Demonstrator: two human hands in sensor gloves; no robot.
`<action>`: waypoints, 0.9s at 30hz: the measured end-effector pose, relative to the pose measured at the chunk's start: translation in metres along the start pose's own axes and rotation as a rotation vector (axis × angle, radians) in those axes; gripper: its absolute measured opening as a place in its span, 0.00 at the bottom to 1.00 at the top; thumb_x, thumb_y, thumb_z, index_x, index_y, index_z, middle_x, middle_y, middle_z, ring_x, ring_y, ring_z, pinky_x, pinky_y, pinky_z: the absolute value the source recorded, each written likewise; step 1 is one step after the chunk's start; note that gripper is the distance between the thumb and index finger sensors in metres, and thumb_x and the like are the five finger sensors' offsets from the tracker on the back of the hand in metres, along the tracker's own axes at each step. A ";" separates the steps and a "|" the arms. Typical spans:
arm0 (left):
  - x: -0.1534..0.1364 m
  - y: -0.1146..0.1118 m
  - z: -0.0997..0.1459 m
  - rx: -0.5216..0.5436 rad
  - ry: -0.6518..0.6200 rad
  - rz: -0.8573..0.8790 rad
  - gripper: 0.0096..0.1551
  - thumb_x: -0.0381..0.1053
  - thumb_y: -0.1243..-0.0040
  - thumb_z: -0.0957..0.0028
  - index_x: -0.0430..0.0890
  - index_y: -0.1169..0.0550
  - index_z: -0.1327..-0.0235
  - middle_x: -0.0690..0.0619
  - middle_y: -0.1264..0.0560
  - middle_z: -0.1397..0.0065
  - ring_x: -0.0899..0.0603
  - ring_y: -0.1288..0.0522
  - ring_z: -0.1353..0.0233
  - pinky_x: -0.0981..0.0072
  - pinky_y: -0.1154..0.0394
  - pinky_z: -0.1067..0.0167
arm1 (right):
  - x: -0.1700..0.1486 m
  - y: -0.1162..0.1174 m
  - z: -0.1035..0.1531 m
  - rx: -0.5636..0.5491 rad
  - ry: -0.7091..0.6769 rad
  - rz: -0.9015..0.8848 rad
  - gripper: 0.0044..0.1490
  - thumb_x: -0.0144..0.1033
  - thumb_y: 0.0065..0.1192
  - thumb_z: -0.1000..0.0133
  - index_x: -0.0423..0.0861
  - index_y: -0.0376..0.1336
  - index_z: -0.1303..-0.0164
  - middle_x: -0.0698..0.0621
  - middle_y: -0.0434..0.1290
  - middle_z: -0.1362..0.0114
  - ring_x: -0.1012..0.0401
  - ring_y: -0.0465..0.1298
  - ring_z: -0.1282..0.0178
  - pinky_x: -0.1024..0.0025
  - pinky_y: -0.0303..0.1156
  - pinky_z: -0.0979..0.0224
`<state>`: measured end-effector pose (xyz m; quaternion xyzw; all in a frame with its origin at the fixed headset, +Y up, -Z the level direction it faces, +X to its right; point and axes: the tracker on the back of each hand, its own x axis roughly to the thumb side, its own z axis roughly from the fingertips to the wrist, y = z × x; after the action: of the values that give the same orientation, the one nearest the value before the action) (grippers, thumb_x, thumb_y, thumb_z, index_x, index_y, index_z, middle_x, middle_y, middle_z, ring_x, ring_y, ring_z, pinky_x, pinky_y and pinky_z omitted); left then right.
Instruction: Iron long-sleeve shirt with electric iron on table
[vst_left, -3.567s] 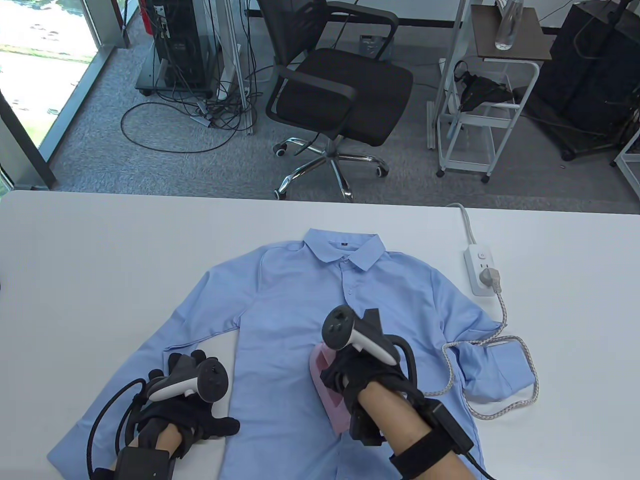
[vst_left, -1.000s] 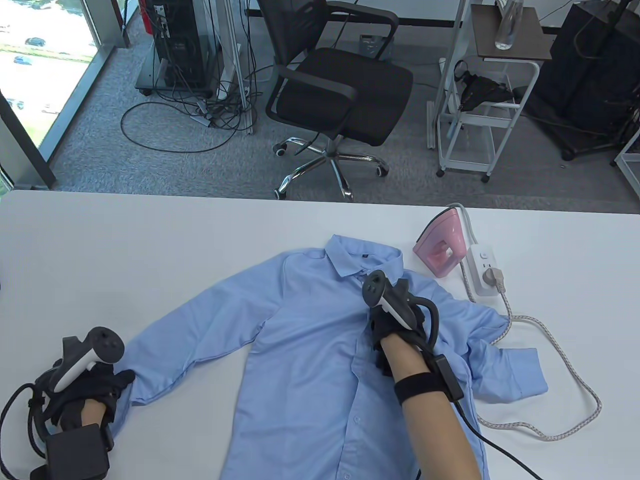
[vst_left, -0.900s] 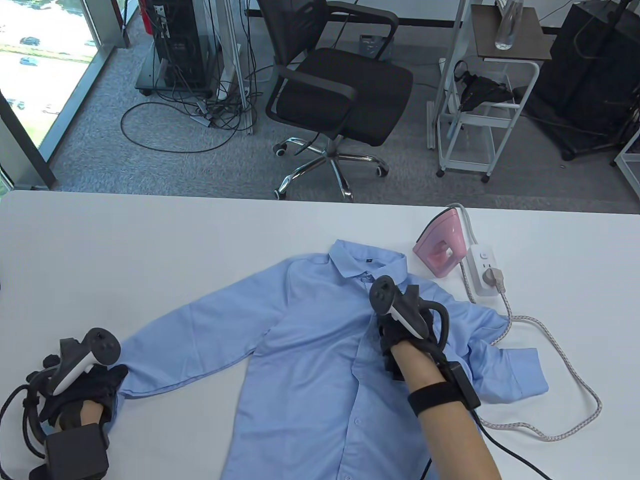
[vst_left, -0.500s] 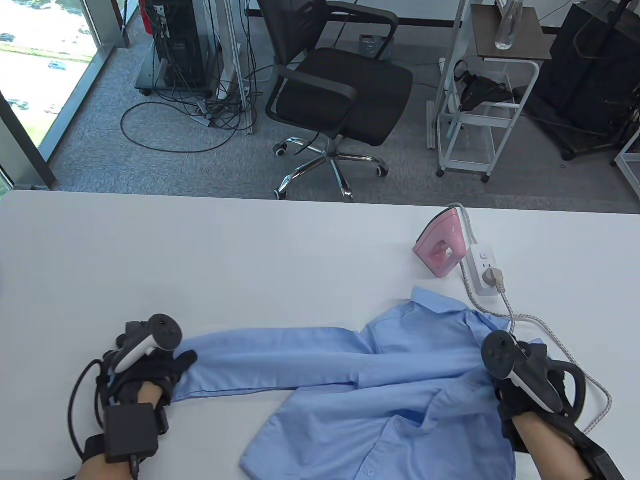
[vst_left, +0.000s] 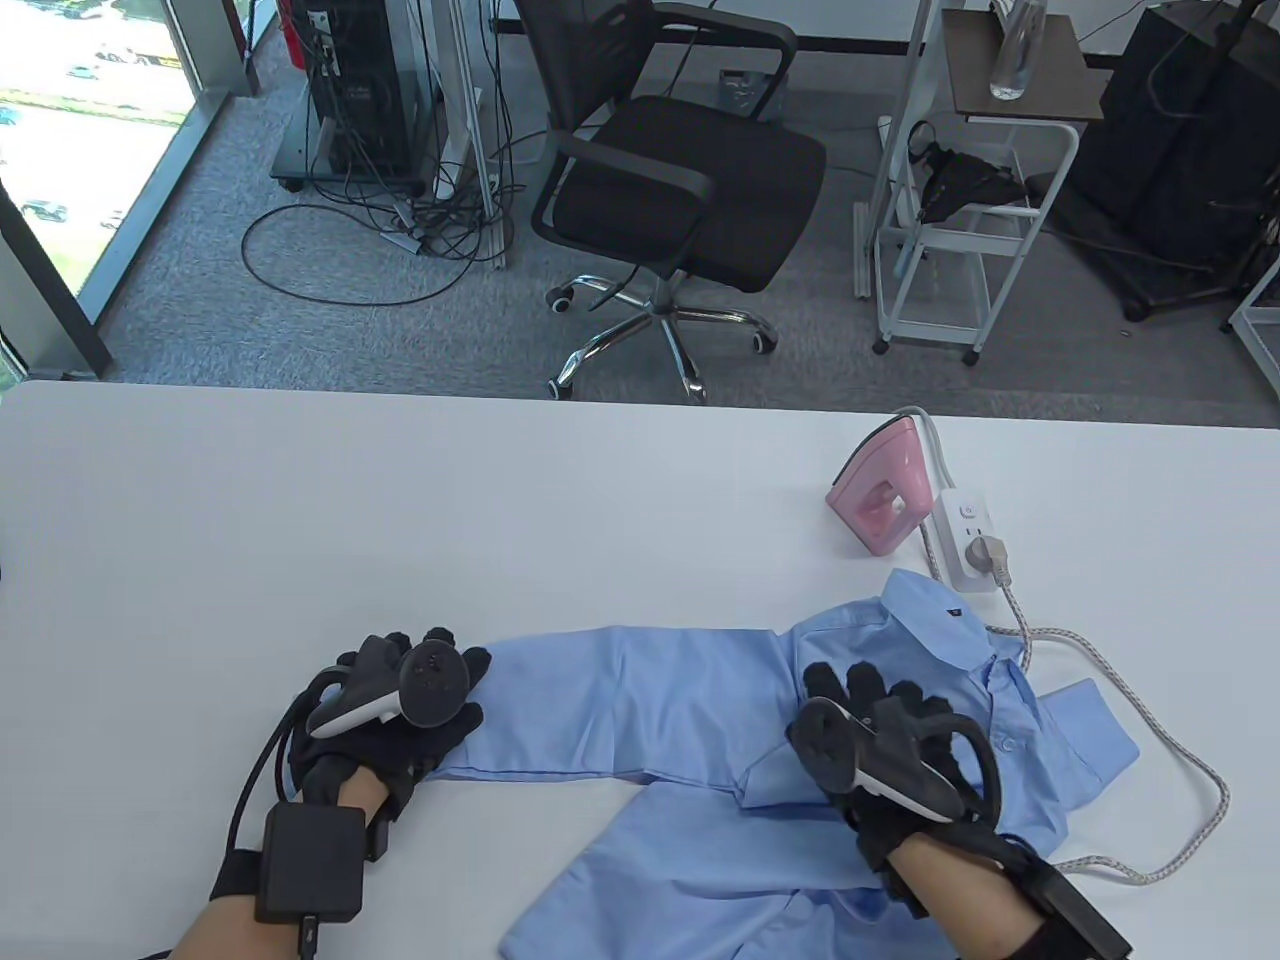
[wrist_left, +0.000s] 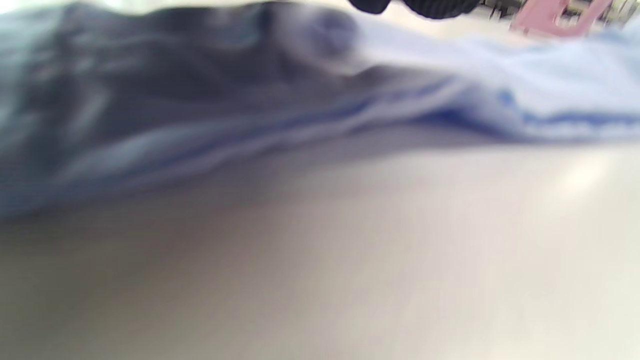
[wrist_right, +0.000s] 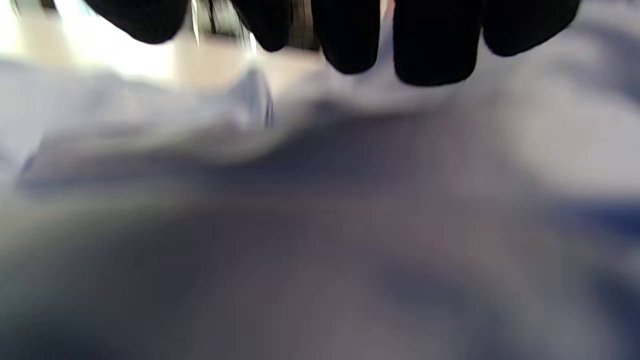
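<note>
soft blue shirt (vst_left: 800, 720) rumpled under flat, spread hands — left hand (vst_left: 395, 725) on sleeve, right hand (vst_left: 885, 765) near collar

Black gloved fingers (wrist_right: 430, 40) over blurred blue shirt (wrist_right: 320, 225)

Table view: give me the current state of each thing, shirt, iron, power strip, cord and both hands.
shirt: turned sideways, one sleeve stretched out flat, body rumpled.
iron: standing on end beside the power strip, unheld.
power strip: one plug inserted.
cord: slack, looping on the table.
left hand: fingers spread, resting on the sleeve end.
right hand: fingers spread, pressing on the shirt.
</note>
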<state>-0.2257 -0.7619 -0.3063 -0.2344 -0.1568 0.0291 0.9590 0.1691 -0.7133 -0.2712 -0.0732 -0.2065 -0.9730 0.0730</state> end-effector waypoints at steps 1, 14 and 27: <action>-0.005 -0.005 0.001 -0.043 0.038 -0.020 0.40 0.63 0.60 0.37 0.52 0.48 0.13 0.35 0.54 0.12 0.15 0.49 0.20 0.11 0.52 0.36 | -0.001 0.015 -0.016 0.145 0.018 -0.010 0.46 0.65 0.40 0.35 0.51 0.43 0.11 0.30 0.52 0.11 0.21 0.60 0.24 0.20 0.62 0.30; -0.017 0.001 -0.021 0.002 0.210 0.040 0.50 0.66 0.64 0.39 0.45 0.61 0.13 0.31 0.65 0.14 0.11 0.57 0.22 0.10 0.57 0.38 | 0.030 0.006 -0.012 -0.335 -0.166 0.070 0.61 0.70 0.36 0.39 0.36 0.31 0.14 0.25 0.37 0.12 0.21 0.45 0.20 0.19 0.50 0.27; -0.034 -0.009 -0.033 -0.178 0.199 0.116 0.53 0.70 0.68 0.41 0.47 0.71 0.18 0.32 0.75 0.19 0.12 0.68 0.25 0.09 0.62 0.38 | -0.052 0.054 0.042 0.384 0.015 0.109 0.80 0.67 0.61 0.51 0.29 0.22 0.23 0.23 0.19 0.22 0.22 0.27 0.25 0.19 0.32 0.29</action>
<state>-0.2474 -0.7889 -0.3392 -0.3290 -0.0492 0.0470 0.9419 0.2340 -0.7386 -0.2212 -0.0615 -0.3835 -0.9108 0.1398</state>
